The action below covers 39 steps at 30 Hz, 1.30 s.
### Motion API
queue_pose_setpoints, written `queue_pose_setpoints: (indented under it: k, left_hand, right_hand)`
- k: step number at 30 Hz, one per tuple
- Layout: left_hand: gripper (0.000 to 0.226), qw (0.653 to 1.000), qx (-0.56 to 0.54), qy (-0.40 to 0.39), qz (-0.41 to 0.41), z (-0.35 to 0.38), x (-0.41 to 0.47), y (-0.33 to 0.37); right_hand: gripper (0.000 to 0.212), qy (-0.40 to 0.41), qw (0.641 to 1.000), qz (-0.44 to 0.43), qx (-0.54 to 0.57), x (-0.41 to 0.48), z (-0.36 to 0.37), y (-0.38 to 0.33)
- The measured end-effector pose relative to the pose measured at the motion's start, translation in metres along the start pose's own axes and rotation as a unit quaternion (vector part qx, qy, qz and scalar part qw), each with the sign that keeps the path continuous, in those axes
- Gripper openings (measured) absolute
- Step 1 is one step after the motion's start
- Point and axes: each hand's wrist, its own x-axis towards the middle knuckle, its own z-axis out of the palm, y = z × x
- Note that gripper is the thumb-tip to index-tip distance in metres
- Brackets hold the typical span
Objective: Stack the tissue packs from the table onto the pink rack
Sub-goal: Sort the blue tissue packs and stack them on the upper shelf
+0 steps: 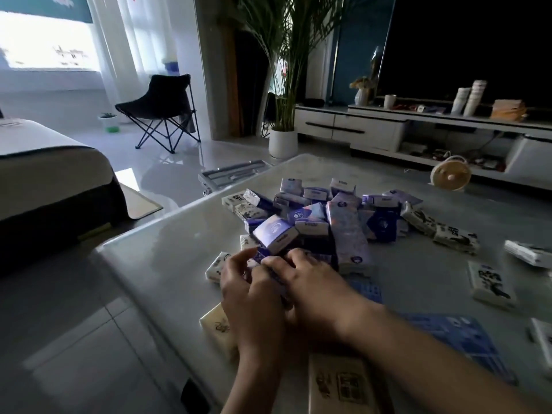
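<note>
Nearest the camera, a beige tissue pack with dark print [343, 386] lies on the glossy grey-white table [167, 264]. A cream tissue pack [216, 327] sits partly under the left wrist, and a flat blue printed pack [460, 333] is beside the right forearm.

Both hands meet at the near foot of the heap. The left hand [251, 294] has its fingers and thumb curled round the edge of a small purple tissue pack [260, 254], which is mostly hidden between the two hands. The right hand [316, 291] lies palm down with bent fingers touching the left hand's; they cover what is beneath, so I cannot tell whether it holds anything.

Just left of the left hand lies a white tissue pack with black ink print [215, 268]. Just beyond the fingertips, a tilted lilac-faced purple pack [276, 233] tops the heap of purple and blue tissue packs [343, 225], a loose jumble of soft rectangular wrappers lying at all angles near the table's middle. To the right, well apart from the hands, white black-printed packs [491, 283] lie scattered singly.

Past the table are a round cream desk fan [451, 173] on the floor, a palm in a white pot [283, 143], and a black folding chair [161, 106].
</note>
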Motion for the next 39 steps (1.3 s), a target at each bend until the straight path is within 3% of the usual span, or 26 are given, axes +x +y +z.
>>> queue_pose_setpoints:
  k: [3,8,12,15,17,20,22,24,26,29,33,39]
  left_hand:
    - [0.026,0.997,-0.033,0.003,-0.069,-0.009,0.017,-0.002]
    - [0.027,0.981,-0.097,-0.082,-0.145,-0.005,0.021,0.0]
    - [0.016,0.971,-0.126,-0.159,-0.126,0.001,0.004,0.017]
    - [0.03,0.922,-0.199,-0.287,-0.164,0.003,-0.011,0.036]
    - [0.036,0.901,-0.197,-0.346,-0.172,0.007,-0.031,0.044]
    - [0.041,0.887,-0.148,-0.41,-0.151,0.021,-0.073,0.052]
    - [0.046,0.887,-0.12,-0.427,-0.127,0.034,-0.105,0.057]
    - [0.046,0.886,-0.104,-0.438,-0.112,0.045,-0.14,0.064]
    - [0.045,0.866,-0.088,-0.48,-0.109,0.057,-0.177,0.071]
    - [0.037,0.81,-0.085,-0.569,-0.115,0.074,-0.233,0.086]
    - [0.027,0.748,-0.078,-0.654,-0.081,0.103,-0.305,0.119]
    - [0.022,0.755,-0.054,-0.653,-0.014,0.167,-0.401,0.166]
  right_hand:
    - [0.061,0.059,0.998,-0.004,0.009,0.003,0.004,0.003]
    - [0.048,0.187,0.963,0.022,0.192,-0.003,0.003,0.008]
    - [0.033,0.223,0.851,0.041,0.474,-0.024,-0.019,0.01]
    - [0.02,0.179,0.774,0.11,0.597,-0.058,-0.035,0.021]
    - [0.023,0.18,0.761,0.155,0.604,-0.089,-0.039,0.032]
    - [0.038,0.201,0.779,0.205,0.557,-0.15,-0.042,0.049]
    - [0.051,0.218,0.785,0.228,0.534,-0.194,-0.047,0.059]
    - [0.049,0.23,0.776,0.257,0.527,-0.239,-0.054,0.068]
    - [0.037,0.251,0.761,0.286,0.525,-0.285,-0.065,0.079]
    - [0.01,0.307,0.726,0.303,0.536,-0.353,-0.083,0.094]
    - [0.024,0.39,0.702,0.305,0.512,-0.444,-0.106,0.106]
    - [0.012,0.537,0.622,0.394,0.411,-0.563,-0.133,0.138]
